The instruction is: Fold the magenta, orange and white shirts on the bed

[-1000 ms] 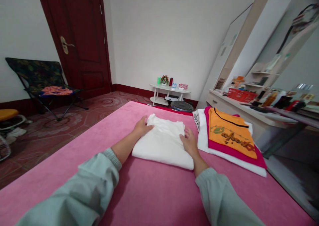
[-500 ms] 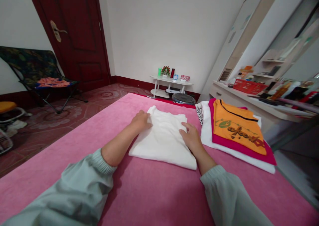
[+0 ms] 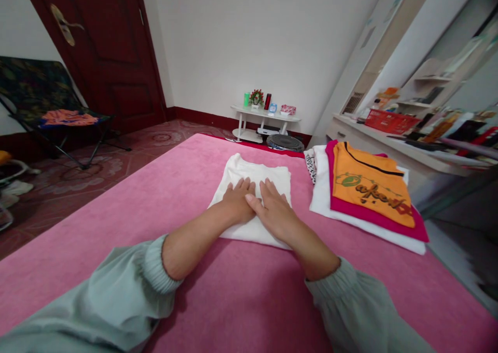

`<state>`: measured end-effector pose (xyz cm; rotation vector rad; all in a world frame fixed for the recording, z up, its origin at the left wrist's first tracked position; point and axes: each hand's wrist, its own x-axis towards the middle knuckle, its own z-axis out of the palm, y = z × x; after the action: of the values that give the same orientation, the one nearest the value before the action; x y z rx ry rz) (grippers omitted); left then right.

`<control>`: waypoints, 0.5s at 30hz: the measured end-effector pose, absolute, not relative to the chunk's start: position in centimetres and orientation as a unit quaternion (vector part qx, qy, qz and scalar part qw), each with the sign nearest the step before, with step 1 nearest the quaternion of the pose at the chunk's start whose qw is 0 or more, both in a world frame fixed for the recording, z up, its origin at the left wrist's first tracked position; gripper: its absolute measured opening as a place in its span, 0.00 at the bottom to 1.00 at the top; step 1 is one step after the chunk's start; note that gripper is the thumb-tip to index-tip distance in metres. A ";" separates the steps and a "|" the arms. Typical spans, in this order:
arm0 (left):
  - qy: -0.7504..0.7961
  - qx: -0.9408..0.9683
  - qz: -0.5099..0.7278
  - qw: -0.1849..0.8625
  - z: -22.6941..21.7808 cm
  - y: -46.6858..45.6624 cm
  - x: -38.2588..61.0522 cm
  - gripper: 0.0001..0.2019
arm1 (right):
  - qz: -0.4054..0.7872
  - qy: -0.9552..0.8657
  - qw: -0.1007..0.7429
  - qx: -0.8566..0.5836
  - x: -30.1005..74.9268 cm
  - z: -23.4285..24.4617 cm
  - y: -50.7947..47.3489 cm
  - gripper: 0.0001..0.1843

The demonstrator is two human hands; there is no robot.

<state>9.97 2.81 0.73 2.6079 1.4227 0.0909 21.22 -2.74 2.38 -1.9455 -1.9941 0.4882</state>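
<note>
A folded white shirt (image 3: 257, 169) lies flat on the pink bed cover (image 3: 163, 187), its neckline toward the far side. My left hand (image 3: 240, 201) rests palm down on the middle of the shirt with fingers stretched out. Beside it, my right hand (image 3: 275, 210) also lies flat on the cloth, its thumb over the edge of my left hand. Neither hand grips the fabric. Parts of the shirt's near half are hidden under my hands and wrists.
To the right is a stack of folded clothes with an orange printed shirt (image 3: 369, 182) on top. A dresser holding a red basket (image 3: 391, 121) stands beyond. Ahead is a small white table (image 3: 264, 113); a folding chair (image 3: 50, 114) is at the left.
Both hands have left the shirt's side edges and come together at its middle, fingers now flat. The view has tilted slightly downward.
</note>
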 end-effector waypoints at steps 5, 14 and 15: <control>0.517 0.850 0.029 0.095 -0.5 2.5 10.0 0.30 | 0.148 -0.689 0.119 -0.699 21.4 -0.1 -2.6 0.49; 0.513 0.850 0.068 0.094 -1.7 2.8 10.1 0.29 | 0.096 -0.689 0.160 -0.701 21.0 -1.3 -2.8 0.46; 0.512 0.851 0.070 0.093 -1.8 2.8 10.0 0.29 | 0.093 -0.688 0.159 -0.701 21.0 -1.4 -2.8 0.46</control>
<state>10.04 2.81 -1.82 2.5266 1.5191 0.2078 21.01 -2.82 -1.38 -2.0048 -1.9671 0.2663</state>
